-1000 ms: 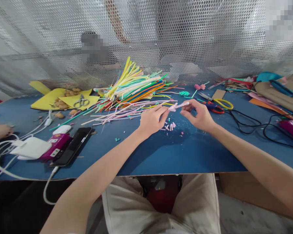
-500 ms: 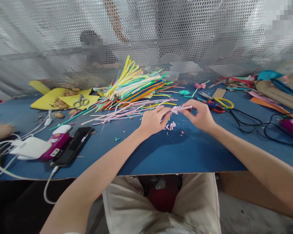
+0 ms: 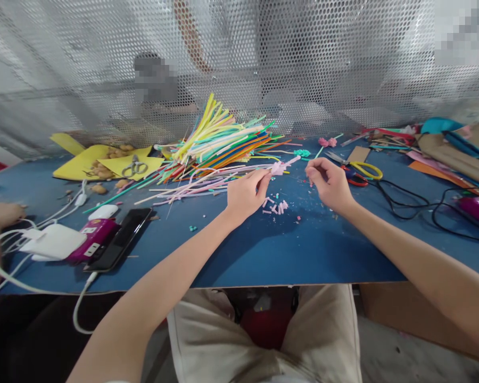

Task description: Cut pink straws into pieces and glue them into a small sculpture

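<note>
Between the thumb and fingers of my left hand (image 3: 247,194) is a pale pink pipe-cleaner piece (image 3: 278,168), with short fuzzy tufts and a stem pointing up and to the right. My right hand (image 3: 330,183) is apart from it, a short way to the right, with thumb and fingertips pinched together. Whatever those fingertips hold, if anything, is too small to make out. Short cut lilac pieces (image 3: 280,207) lie on the blue table below and between the hands. A teal fuzzy piece (image 3: 302,153) and a pink pipe-cleaner flower (image 3: 327,142) lie behind.
A heap of coloured pipe cleaners (image 3: 223,141) lies behind my left hand. Yellow-handled scissors (image 3: 365,169) are right of my right hand, near black cables (image 3: 403,205). At left are a phone (image 3: 120,239), chargers (image 3: 54,242), grey scissors (image 3: 134,167) and another person's hand (image 3: 2,214).
My right hand has let go of the pink pipe-cleaner piece and drawn slightly away to the right. The piece stays in my left hand, its stem now tilted more upward.
</note>
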